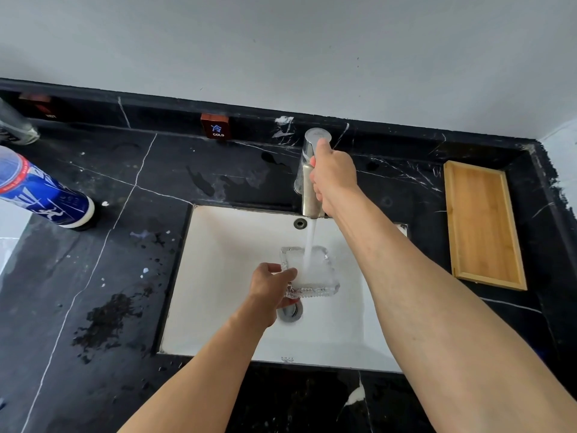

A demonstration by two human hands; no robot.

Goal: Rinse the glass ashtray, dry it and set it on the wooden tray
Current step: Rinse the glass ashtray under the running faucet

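Over the white sink [218, 292], my left hand [268, 289] grips the glass ashtray [315, 273] under the faucet [307, 182], which my right hand [332, 176] clasps.

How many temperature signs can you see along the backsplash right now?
2. The COLD sign stands on the black backsplash left of the faucet; a dimmer red sign sits near the far left corner. Others beyond the frame can't be ruled out.
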